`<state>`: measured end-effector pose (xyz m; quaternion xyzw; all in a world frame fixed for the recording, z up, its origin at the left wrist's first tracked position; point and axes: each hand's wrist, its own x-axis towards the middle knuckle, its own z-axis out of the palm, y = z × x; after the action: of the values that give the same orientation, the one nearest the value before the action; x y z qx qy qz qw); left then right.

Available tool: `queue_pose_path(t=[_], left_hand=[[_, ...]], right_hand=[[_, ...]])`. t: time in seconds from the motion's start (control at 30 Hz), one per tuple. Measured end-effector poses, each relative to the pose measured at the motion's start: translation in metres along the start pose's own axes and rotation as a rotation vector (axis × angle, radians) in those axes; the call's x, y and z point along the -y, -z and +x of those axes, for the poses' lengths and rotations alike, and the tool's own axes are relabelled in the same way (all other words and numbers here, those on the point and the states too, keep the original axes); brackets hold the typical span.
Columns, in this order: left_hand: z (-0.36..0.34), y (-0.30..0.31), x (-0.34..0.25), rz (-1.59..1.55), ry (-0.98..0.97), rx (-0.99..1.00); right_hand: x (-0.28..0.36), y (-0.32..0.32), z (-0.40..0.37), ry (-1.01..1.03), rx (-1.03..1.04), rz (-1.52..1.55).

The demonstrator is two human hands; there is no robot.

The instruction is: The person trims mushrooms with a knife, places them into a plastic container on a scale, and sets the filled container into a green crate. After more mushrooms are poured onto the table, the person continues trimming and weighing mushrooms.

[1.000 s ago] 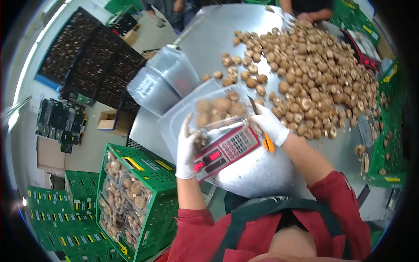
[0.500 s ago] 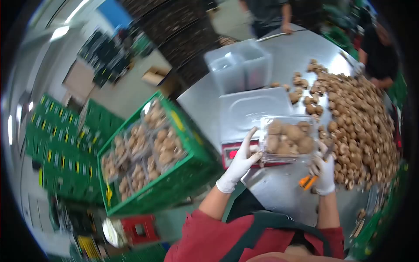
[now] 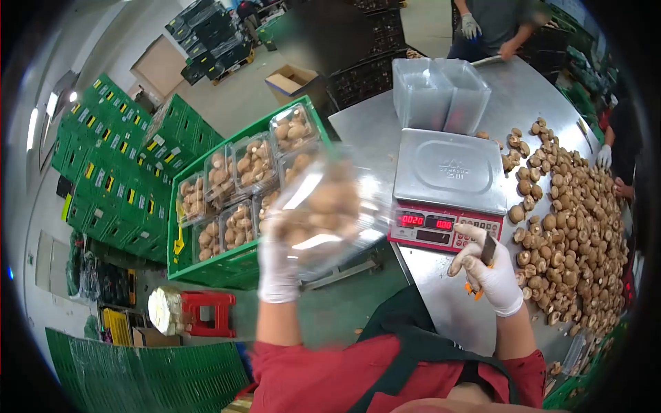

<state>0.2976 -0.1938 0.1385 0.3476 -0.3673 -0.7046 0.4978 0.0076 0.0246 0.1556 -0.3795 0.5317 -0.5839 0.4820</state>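
Observation:
A clear plastic punnet of brown mushrooms, smeared by motion, is gripped in my white-gloved left hand at the right side of the green crate. Several filled punnets sit inside that crate. My gloved right hand is closed around a small knife; its dark blade points up and orange shows below the fingers. That hand is just in front of the scale, whose steel platform is bare and whose red display is lit.
Loose mushrooms are heaped on the right of the steel table. Nested clear containers stand behind the scale. Green crates are stacked at left, near a red stool. Co-workers stand at the table's far and right sides.
The punnet has left the scale area and moved left to the crate in my left hand. My right hand has let go of the punnet and keeps the knife. The view has shifted.

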Motion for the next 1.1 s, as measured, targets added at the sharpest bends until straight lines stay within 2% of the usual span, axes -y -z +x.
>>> queue_pose_path(t=[0.07,0.13,0.2,0.3,0.33,0.4,0.43,0.47,0.5,0.57,0.6,0.67,0.7,0.77,0.8,0.87,0.93,0.97,1.0,1.1], left_hand=[[0.016,0.035,-0.036,-0.021,-0.22,-0.104],[0.032,0.08,-0.058,0.026,-0.349,-0.131],[0.045,0.144,-0.075,0.244,-0.302,-0.298],[0.044,0.155,-0.1,0.639,-0.017,-0.359],[0.053,0.161,-0.104,0.751,0.053,-0.292],[0.069,0.155,-0.097,1.076,0.034,-0.213],[0.105,0.189,-0.081,1.287,0.036,-0.114],[0.137,0.221,-0.062,1.545,-0.137,-0.048],[0.127,0.171,-0.065,1.708,-0.062,-0.17],[0.107,0.076,-0.061,2.244,-0.247,-0.441],[0.106,0.05,-0.061,2.315,-0.463,-0.406],[0.129,0.008,-0.053,2.149,-0.675,-0.267],[0.138,-0.017,-0.046,2.074,-0.741,-0.135],[0.15,-0.071,-0.027,1.909,-0.832,0.106],[0.151,-0.1,-0.012,1.94,-0.823,0.149],[0.179,-0.132,0.02,1.944,-1.03,0.332],[0.159,-0.199,0.051,1.84,-1.044,0.512],[0.168,-0.219,0.068,1.8,-1.074,0.567],[0.176,-0.235,0.084,1.757,-1.099,0.619],[0.186,-0.286,0.118,1.831,-1.051,0.649]], right_hand=[[-0.005,0.01,-0.011,-0.069,-0.039,-0.016],[-0.022,0.026,-0.028,-0.09,-0.162,0.015],[-0.041,0.047,-0.05,-0.12,-0.279,0.067],[-0.065,0.068,-0.081,-0.171,-0.484,0.164],[-0.074,0.075,-0.09,-0.177,-0.541,0.205],[-0.085,0.081,-0.102,-0.188,-0.575,0.23],[-0.089,0.084,-0.107,-0.194,-0.589,0.229],[-0.09,0.088,-0.114,-0.193,-0.614,0.234],[-0.083,0.091,-0.119,-0.199,-0.568,0.194],[-0.092,0.103,-0.112,-0.146,-0.542,-0.048],[-0.091,0.108,-0.111,-0.144,-0.526,-0.168],[-0.045,0.106,-0.098,0.104,-0.502,-0.816],[0.003,0.096,-0.087,0.039,-0.392,-0.692],[0.036,0.076,-0.058,0.139,-0.282,-0.821],[0.071,0.05,-0.048,0.23,-0.208,-0.819],[0.131,0.0,-0.042,0.407,-0.049,-0.858],[0.166,-0.04,-0.026,0.56,0.224,-1.133],[0.172,-0.038,-0.053,0.645,0.201,-1.0],[0.171,-0.047,-0.046,0.723,0.249,-1.022],[0.159,-0.03,-0.046,0.689,0.271,-0.963]])
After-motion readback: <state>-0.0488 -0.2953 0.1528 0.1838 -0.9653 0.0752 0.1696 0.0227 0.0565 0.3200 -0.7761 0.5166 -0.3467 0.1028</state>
